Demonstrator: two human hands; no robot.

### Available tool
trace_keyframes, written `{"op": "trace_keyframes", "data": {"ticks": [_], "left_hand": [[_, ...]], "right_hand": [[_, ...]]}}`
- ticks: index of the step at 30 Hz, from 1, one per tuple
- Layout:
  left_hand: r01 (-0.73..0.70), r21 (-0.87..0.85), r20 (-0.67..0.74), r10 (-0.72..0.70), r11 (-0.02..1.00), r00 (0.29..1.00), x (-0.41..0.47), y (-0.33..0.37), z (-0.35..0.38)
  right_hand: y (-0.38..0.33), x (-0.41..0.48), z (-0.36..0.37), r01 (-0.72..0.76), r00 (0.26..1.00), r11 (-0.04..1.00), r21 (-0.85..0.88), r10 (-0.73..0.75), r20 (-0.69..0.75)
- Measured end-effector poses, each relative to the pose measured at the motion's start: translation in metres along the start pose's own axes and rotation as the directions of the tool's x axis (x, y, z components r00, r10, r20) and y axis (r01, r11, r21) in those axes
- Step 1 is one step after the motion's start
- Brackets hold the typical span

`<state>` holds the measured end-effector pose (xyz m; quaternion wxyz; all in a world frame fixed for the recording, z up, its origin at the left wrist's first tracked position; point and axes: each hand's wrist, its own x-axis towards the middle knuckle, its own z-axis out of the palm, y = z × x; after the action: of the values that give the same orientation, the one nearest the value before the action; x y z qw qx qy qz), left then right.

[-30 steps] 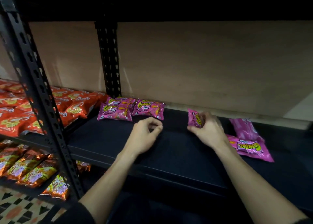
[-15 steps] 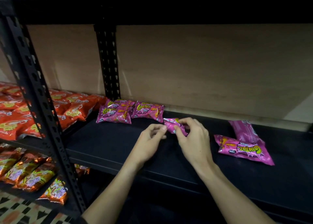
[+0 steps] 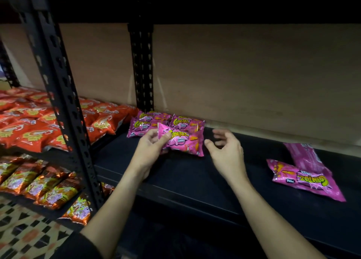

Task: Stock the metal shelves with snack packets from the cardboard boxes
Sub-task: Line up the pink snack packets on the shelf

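Pinching one packet (image 3: 183, 141), left hand (image 3: 148, 153); right hand (image 3: 228, 155) fingers (image 3: 220, 131) wide; five packets (image 3: 304, 178) on shelf (image 3: 195, 180).

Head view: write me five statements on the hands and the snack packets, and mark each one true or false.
1. The left hand grips a pink packet. True.
2. The right hand holds a packet too. False: its fingers are spread and it holds nothing.
3. Two loose pink packets lie on the black shelf, to the right of the right hand. True.
4. The gripped packet is orange. False: it is pink; the orange packets lie in the bay to the left.
5. A cluster of pink packets lies at the back of the shelf, by the rear post. True.
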<state>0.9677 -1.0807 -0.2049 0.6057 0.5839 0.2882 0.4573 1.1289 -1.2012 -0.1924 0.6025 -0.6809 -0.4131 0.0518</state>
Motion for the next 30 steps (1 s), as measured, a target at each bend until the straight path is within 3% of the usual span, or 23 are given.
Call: {"op": "trace_keyframes", "data": {"ticks": [2, 4, 7, 13, 18, 24, 30], "left_hand": [[0.042, -0.051, 0.039, -0.040, 0.998, 0.998, 0.006, 0.000, -0.013], [0.058, -0.081, 0.065, -0.053, 0.995, 0.996, 0.011, 0.000, -0.027], [0.048, -0.075, 0.057, -0.044, 0.996, 0.997, 0.018, 0.001, -0.047], [-0.003, 0.082, 0.010, 0.003, 0.997, 1.000, 0.034, 0.007, -0.083], [-0.003, 0.190, -0.077, 0.018, 0.982, 0.997, 0.048, 0.001, -0.099], [0.012, 0.178, -0.252, 0.034, 0.984, 0.967, 0.068, -0.010, -0.102], [-0.055, 0.323, -0.372, 0.181, 0.945, 0.910, 0.074, -0.018, -0.102]], "right_hand": [[-0.003, 0.007, 0.007, -0.144, 0.971, 0.987, 0.074, 0.127, 0.204], [-0.003, 0.007, 0.021, -0.252, 0.892, 0.954, 0.163, 0.163, 0.422], [0.002, 0.007, 0.044, -0.270, 0.848, 0.940, 0.210, 0.129, 0.514], [-0.003, 0.012, 0.086, -0.274, 0.835, 0.930, 0.246, 0.103, 0.541], [-0.001, 0.017, 0.120, -0.199, 0.903, 0.972, 0.124, 0.133, 0.408], [-0.004, 0.022, 0.145, -0.162, 0.935, 0.986, 0.049, 0.137, 0.327], [-0.007, 0.024, 0.156, -0.097, 0.951, 0.995, 0.002, 0.092, 0.294]]}}
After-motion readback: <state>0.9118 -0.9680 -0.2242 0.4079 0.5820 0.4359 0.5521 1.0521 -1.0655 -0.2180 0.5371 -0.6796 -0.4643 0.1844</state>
